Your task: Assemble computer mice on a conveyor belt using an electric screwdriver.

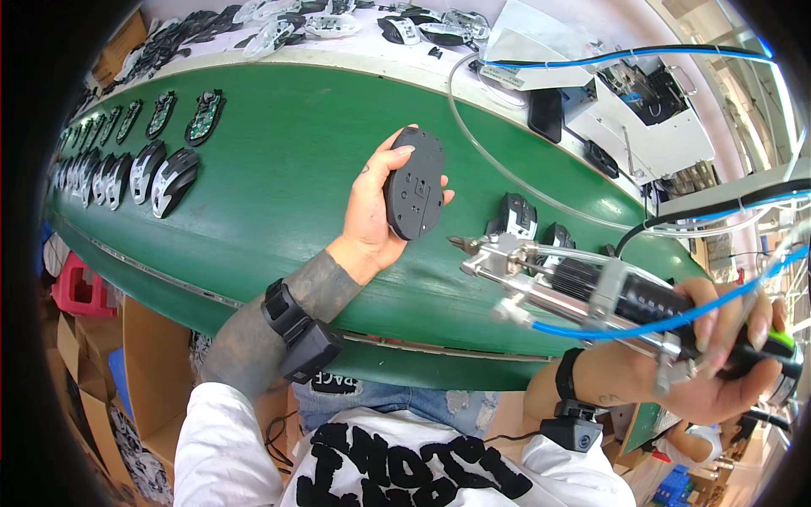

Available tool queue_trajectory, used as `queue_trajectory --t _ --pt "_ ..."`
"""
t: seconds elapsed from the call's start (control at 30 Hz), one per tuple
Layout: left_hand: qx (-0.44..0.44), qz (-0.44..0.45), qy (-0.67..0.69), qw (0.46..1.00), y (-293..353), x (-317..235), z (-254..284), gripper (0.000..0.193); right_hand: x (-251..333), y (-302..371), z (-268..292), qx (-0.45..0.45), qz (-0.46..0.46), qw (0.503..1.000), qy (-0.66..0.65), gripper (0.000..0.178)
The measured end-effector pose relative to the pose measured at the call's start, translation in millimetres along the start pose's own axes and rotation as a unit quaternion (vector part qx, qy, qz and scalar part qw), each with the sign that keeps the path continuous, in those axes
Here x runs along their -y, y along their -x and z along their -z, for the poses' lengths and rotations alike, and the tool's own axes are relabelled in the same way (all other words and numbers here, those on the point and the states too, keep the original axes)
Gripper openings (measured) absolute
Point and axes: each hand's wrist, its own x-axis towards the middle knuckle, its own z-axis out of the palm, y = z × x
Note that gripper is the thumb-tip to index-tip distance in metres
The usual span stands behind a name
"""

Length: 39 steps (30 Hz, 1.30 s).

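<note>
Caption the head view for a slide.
Left grip holding a mouse, underside showing; right grip holding a screwdriver over a green belt.

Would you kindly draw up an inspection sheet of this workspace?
Surface: green worktop, bearing rows of circuit boards and mouse shells at left.
Job's things: black mouse, underside showing; screwdriver, its tip apart from the mouse.
Clutter: loose plastic parts heaped on the back ledge.
Hands: left hand holds the mouse; right hand grips the screwdriver.
Cables: blue tube runs to the screwdriver.
Surroundings: cardboard boxes and red stool at lower left.
</note>
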Motion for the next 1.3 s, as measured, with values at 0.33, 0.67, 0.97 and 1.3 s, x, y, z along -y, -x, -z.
queue_trajectory --t 0.33,0.67,0.97,1.3 --pt "0.004 0.053 0.001 0.999 5.3 16.0 1.5 0.049 -4.2 1.4 -15.1 -0.066 -0.028 0.997 -0.005 0.033" --pt "0.012 0.074 0.013 0.997 10.4 22.0 -6.2 0.049 -9.4 2.3 -17.5 -0.046 -0.04 0.998 -0.002 0.033" --pt "0.006 0.055 -0.231 0.971 7.4 18.4 0.2 0.046 -17.9 -1.5 -18.0 -0.017 -0.028 0.999 -0.012 0.036" --pt "0.011 -0.265 -0.875 0.404 5.4 -118.7 54.1 0.055 -8.4 -9.6 4.5 -0.018 -0.046 0.999 -0.013 0.032"
